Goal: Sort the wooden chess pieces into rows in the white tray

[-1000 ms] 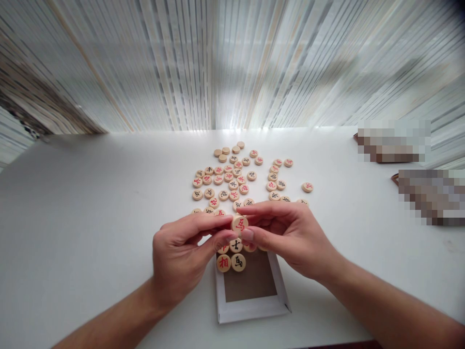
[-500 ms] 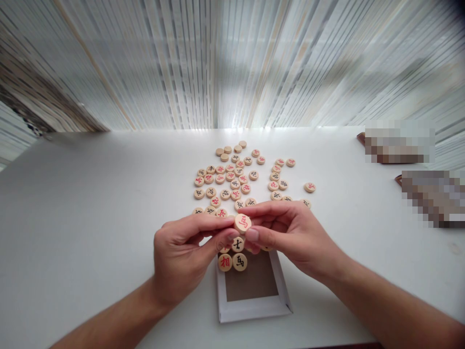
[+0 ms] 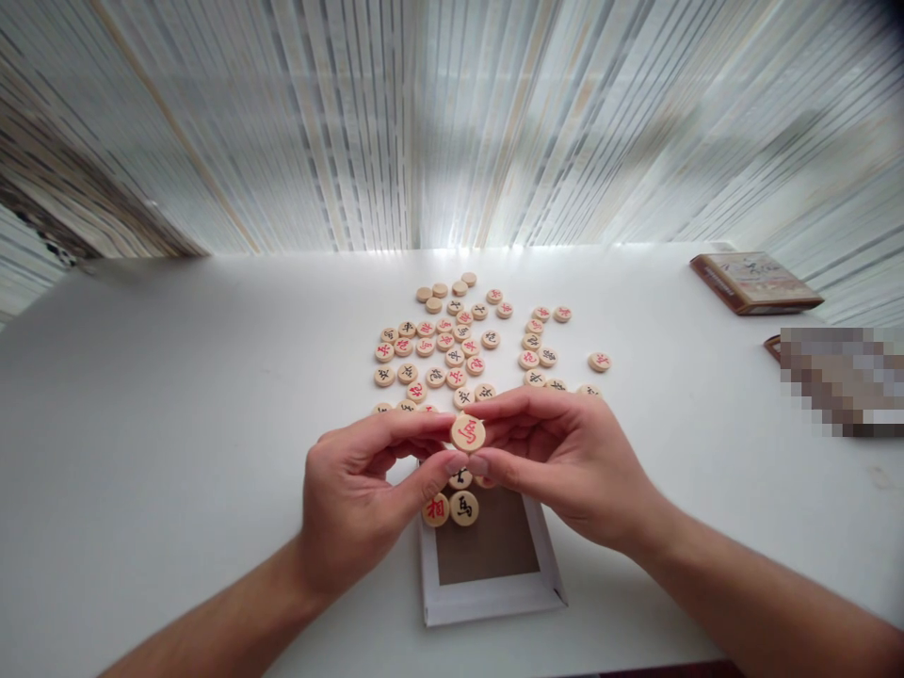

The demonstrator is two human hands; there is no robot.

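A round wooden xiangqi piece (image 3: 467, 433) with a red character is pinched between the fingertips of both hands, its face turned up toward me. My left hand (image 3: 371, 490) is closed on its left edge, and my right hand (image 3: 565, 461) grips it from the right. Below them lies a shallow white box (image 3: 494, 603) with a brown bottom. A red-marked piece (image 3: 436, 509) and a black-marked piece (image 3: 464, 508) lie side by side in it. More pieces at the far end of the box are partly hidden by my fingers.
Several loose xiangqi pieces (image 3: 456, 357) are spread over the white table (image 3: 212, 424) beyond my hands, a few blank-faced. A brown box (image 3: 759, 282) lies at the far right, with a blurred-out item (image 3: 840, 381) nearer. A striped curtain (image 3: 353, 122) hangs behind the table.
The held piece has turned slightly, and my right thumb has moved left below it to meet the left thumb. The view has shifted a little.
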